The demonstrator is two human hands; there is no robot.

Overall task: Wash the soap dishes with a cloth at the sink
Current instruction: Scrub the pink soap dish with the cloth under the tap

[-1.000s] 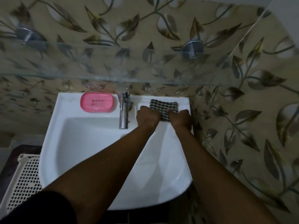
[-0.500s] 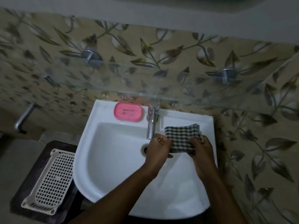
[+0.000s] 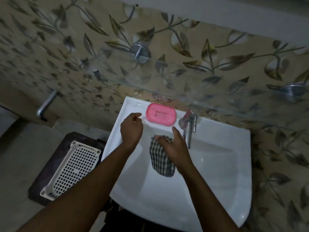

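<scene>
A pink soap dish (image 3: 160,117) lies on the back ledge of the white sink (image 3: 222,164), left of the tap. My left hand (image 3: 131,128) hovers just left of the dish, fingers loosely curled, holding nothing. My right hand (image 3: 173,148) holds a black-and-white checked cloth (image 3: 160,160), which hangs over the basin beside the tap. The thumb of that hand points up toward the dish.
A chrome tap (image 3: 188,127) stands at the sink's back. A glass shelf (image 3: 217,104) on metal brackets juts out above it. Left of the sink, a white perforated basket (image 3: 71,169) rests on a dark stool. A wall tap (image 3: 45,106) sticks out at left.
The cloth left the sink's right ledge and now hangs from my right hand alone over the basin. My left hand let go of it and moved left, next to the pink dish.
</scene>
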